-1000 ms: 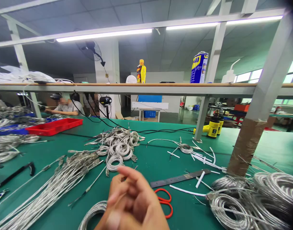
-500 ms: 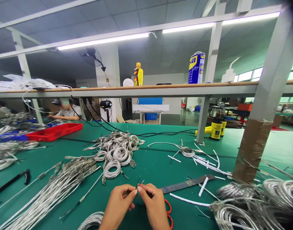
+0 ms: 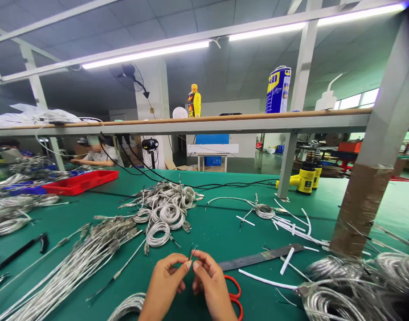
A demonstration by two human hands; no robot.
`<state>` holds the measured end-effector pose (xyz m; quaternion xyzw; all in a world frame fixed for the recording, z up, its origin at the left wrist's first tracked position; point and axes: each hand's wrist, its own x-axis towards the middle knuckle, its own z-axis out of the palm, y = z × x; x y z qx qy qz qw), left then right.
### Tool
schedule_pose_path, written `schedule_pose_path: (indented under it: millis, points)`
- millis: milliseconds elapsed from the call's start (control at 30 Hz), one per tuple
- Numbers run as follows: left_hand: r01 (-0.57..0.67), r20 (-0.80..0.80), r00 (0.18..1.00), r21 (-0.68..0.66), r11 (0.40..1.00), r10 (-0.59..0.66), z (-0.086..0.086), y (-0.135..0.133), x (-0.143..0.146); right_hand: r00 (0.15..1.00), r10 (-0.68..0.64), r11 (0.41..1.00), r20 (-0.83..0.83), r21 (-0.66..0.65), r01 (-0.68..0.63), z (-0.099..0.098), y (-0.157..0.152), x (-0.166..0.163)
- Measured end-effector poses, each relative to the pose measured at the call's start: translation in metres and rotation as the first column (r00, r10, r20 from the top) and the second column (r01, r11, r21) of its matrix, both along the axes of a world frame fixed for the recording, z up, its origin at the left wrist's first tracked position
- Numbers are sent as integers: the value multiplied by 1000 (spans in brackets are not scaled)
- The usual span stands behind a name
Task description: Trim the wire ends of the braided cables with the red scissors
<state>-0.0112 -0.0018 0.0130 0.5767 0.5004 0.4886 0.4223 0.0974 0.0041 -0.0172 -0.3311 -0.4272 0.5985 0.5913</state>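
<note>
Green counter (image 3: 218, 223) below. L hand (image 3: 169, 274) pinches thin dark wire ends (image 3: 191, 254); R hand (image 3: 207, 274) half-curled alongside, hold unclear. Best: pinch close to tips, wrists steady. Red-looped scissors (image 3: 235, 296) just R; silver cable coils (image 3: 163, 213) beyond hands.

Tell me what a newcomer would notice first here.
Likely the left hand pinching thin wires at lower centre, the right hand beside it. Then the heap of coiled cables beyond them on the green table, the red tray farther left, and the blue can on the shelf above.
</note>
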Motion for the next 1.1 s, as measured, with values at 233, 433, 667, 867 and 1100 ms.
schedule_pose_path:
  millis: [233, 433, 667, 867, 1100]
  points:
    - [-44, 138, 989, -66, 997, 53, -5, 5, 0, 987, 127, 992, -99, -9, -129, -9, -3, -16]
    - [66, 217, 976, -138, 988, -35, 3, 4, -5, 971, 236, 970, -41, 65, -233, -4, -5, -6]
    - [123, 308, 948, -141, 982, -74, 8, -1, -1, 979, 198, 974, -50, 126, -190, -12, -8, -12]
    - [28, 287, 958, -97, 995, 1, 14, -8, 5, 991, 125, 988, -53, 100, -119, -14, -14, -14]
    - [-52, 352, 934, -22, 998, 56, 9, -9, 6, 988, 152, 984, -17, 101, -149, -10, -19, -13]
